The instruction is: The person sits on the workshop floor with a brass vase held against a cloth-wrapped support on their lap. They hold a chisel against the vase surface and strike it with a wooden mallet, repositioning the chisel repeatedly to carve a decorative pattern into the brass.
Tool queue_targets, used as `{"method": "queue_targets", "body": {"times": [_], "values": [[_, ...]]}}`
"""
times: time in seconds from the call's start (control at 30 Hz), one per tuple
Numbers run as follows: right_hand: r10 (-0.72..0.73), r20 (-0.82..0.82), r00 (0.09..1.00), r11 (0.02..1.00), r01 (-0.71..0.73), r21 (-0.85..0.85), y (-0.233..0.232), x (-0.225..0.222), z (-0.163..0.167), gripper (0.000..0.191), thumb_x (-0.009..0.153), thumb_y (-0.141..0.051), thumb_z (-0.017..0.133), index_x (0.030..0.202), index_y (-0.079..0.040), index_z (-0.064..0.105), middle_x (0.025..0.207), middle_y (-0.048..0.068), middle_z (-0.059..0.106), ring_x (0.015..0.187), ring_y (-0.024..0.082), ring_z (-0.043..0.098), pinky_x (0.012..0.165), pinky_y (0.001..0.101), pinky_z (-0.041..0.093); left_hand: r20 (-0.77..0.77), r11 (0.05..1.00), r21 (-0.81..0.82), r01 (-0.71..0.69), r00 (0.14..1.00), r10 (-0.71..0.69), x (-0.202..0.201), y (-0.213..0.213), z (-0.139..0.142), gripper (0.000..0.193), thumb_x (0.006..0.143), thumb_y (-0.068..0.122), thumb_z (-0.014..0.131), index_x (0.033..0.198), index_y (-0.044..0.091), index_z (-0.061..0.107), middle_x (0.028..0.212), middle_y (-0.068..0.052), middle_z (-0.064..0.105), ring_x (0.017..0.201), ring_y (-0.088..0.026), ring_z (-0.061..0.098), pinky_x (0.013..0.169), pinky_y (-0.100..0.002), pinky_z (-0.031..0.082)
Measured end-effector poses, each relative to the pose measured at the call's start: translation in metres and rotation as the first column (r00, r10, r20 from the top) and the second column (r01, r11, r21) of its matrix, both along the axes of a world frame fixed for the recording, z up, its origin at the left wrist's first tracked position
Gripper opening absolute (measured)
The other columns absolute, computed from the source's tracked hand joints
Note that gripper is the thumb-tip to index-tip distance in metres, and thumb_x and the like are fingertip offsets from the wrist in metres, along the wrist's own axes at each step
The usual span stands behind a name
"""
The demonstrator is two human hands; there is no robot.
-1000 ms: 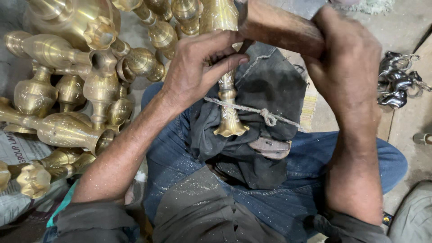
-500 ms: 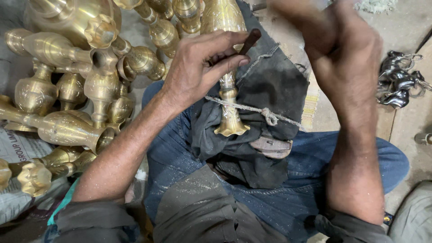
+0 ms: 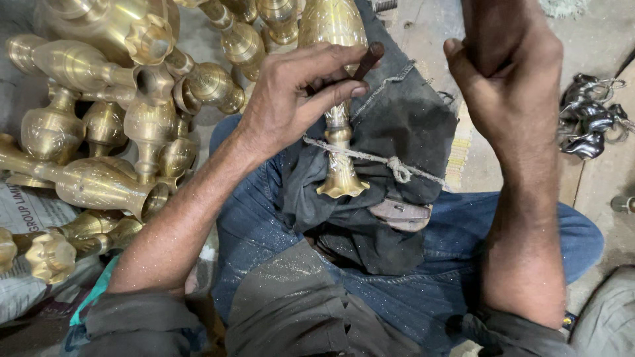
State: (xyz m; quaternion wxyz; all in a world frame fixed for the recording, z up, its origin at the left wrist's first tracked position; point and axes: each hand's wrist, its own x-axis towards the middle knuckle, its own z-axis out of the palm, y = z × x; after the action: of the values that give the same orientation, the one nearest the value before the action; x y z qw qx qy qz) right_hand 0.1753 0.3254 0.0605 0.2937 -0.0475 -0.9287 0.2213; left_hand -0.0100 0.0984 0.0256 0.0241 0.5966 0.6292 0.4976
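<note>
This was a small metalworking workshop, a floor-level brass craftsman's spot. A heap of brass vases [image 3: 99, 125] lay tumbled together on the ground, unpolished and alike in shape, as stock in the making rather than household ornament. Just right of that heap, one vase [image 3: 337, 99] was lashed with cord [image 3: 370, 158] over a dark rag [image 3: 397, 132] on the seated person's lap. Below the heap, newspaper [image 3: 26, 211] covered the ground. Well to the right of the heap, small grey metal castings [image 3: 592, 119] lay on a bare, dusty floor [image 3: 423, 26]. Fine metal dust glittered on the person's jeans [image 3: 264, 218] and forearms.
</note>
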Motion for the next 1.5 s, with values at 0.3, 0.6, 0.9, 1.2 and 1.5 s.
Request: {"method": "queue_targets", "body": {"times": [0.3, 0.6, 0.9, 1.2, 1.5], "values": [[-0.149, 0.033, 0.988, 0.957, 0.136, 0.258, -0.002, 0.000, 0.000, 0.026, 0.101, -0.005, 0.085, 0.104, 0.000, 0.060, 0.089, 0.015, 0.066, 0.086, 0.032, 0.068, 0.081, 0.0438, 0.054, -0.058, 0.989, -0.124, -0.076, 0.996, 0.069, -0.003, -0.002, 0.003, 0.027, 0.100, 0.018, 0.087, 0.119, 0.005, 0.074, 0.096, -0.008, 0.075, 0.086, -0.016, 0.072, 0.075, -0.035, 0.056], [-0.099, 0.028, 0.995, 0.995, 0.098, 0.015, -0.015, -0.010, 0.015, 0.023, 0.100, -0.008, 0.081, 0.108, -0.004, 0.060, 0.090, 0.011, 0.064, 0.089, 0.029, 0.069, 0.079, 0.0418, 0.055, 0.022, 0.999, 0.021, 0.031, 0.999, -0.031, -0.010, -0.002, -0.015, 0.038, 0.104, 0.016, 0.081, 0.138, 0.007, 0.068, 0.127, -0.011, 0.074, 0.110, -0.018, 0.076, 0.095, -0.030, 0.066], [-0.065, 0.035, 0.997, 0.963, 0.053, 0.264, -0.011, -0.002, 0.008, 0.025, 0.096, 0.007, 0.068, 0.118, 0.002, 0.058, 0.096, 0.016, 0.061, 0.088, 0.034, 0.065, 0.079, 0.0417, 0.052, 0.004, 1.000, -0.005, 0.016, 1.000, -0.016, -0.019, -0.007, -0.030, 0.040, 0.103, 0.018, 0.082, 0.138, 0.008, 0.067, 0.124, -0.010, 0.075, 0.108, -0.019, 0.076, 0.092, -0.032, 0.066], [-0.106, -0.001, 0.994, 0.881, 0.094, 0.464, -0.015, 0.000, 0.009, 0.022, 0.095, 0.001, 0.080, 0.105, -0.001, 0.060, 0.094, 0.014, 0.062, 0.086, 0.034, 0.063, 0.076, 0.0421, 0.050, 0.002, 1.000, -0.009, 0.023, 1.000, -0.023, -0.027, -0.011, -0.036, 0.036, 0.097, 0.016, 0.086, 0.131, 0.011, 0.072, 0.111, -0.004, 0.078, 0.102, -0.017, 0.074, 0.088, -0.033, 0.060], [-0.126, 0.045, 0.991, 0.823, 0.079, 0.563, -0.036, -0.023, 0.029, 0.023, 0.090, -0.001, 0.081, 0.103, -0.004, 0.063, 0.091, 0.010, 0.066, 0.084, 0.028, 0.066, 0.076, 0.0415, 0.051, 0.109, 0.980, 0.128, 0.154, 0.980, -0.168, -0.034, -0.016, -0.040, 0.035, 0.101, 0.014, 0.083, 0.134, 0.013, 0.070, 0.119, -0.002, 0.078, 0.099, -0.014, 0.073, 0.086, -0.030, 0.059]]}}
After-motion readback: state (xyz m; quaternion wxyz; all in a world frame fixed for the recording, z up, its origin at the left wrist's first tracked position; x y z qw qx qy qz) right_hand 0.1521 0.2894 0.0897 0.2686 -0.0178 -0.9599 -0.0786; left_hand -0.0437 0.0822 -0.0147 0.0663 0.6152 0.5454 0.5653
